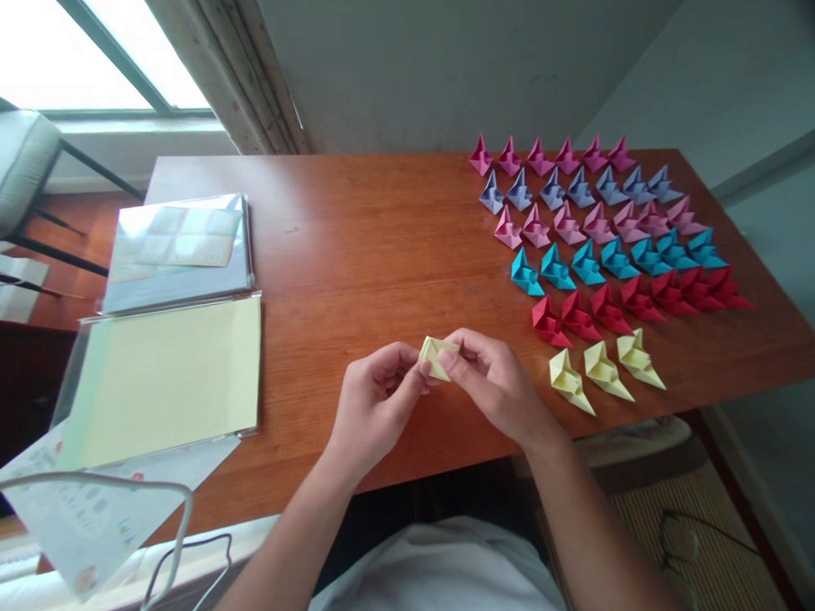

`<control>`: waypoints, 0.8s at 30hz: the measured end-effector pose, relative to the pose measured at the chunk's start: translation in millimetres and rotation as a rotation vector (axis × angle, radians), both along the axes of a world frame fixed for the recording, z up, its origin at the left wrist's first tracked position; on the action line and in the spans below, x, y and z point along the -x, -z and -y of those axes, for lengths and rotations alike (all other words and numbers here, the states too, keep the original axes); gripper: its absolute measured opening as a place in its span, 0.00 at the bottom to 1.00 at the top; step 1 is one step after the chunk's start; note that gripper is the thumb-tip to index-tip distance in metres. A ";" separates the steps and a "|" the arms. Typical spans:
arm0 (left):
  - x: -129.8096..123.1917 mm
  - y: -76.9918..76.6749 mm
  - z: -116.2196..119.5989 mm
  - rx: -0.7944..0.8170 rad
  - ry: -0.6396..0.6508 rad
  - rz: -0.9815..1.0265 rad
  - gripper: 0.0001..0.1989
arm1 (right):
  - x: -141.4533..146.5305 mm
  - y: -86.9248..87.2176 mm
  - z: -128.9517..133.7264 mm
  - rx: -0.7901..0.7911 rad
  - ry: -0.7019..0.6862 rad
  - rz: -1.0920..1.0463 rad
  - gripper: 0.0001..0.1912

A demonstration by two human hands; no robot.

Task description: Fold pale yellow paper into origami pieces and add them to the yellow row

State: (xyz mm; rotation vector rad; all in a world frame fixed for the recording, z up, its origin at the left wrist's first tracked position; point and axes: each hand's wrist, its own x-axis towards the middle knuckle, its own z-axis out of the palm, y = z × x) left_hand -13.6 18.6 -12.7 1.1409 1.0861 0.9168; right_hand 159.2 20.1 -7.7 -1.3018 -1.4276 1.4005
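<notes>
Between my two hands, just above the table's front part, is a small folded piece of pale yellow paper [435,351]. My left hand [379,399] pinches its left corner between thumb and fingers. From the other side my right hand [490,380] grips it, the thumb pressed flat on its face. Fold lines run across the paper; its underside is hidden by my fingers. Closest to my right hand stand three finished pale yellow origami pieces [605,372] with pointed tips, set in a short row.
Rows of red [607,310], turquoise [586,263], pink [598,224], lavender [579,188] and magenta origami pieces [538,157] fill the table's right side. At left lie a pack of yellow paper [174,379], a second paper pack [177,284] and a white cable [184,518]. A chair [16,160] stands beyond.
</notes>
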 end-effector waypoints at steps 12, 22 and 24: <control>-0.2 -5.1 -2.4 0.033 -0.030 0.077 0.13 | 3.1 4.5 0.2 -0.047 0.027 0.014 0.13; 0.9 -5.1 -4.1 0.080 -0.073 0.097 0.12 | 0.0 7.6 2.5 -0.049 -0.014 0.029 0.15; 0.7 -4.8 -4.0 0.067 -0.068 0.091 0.12 | -0.8 7.7 2.3 -0.029 -0.009 0.015 0.14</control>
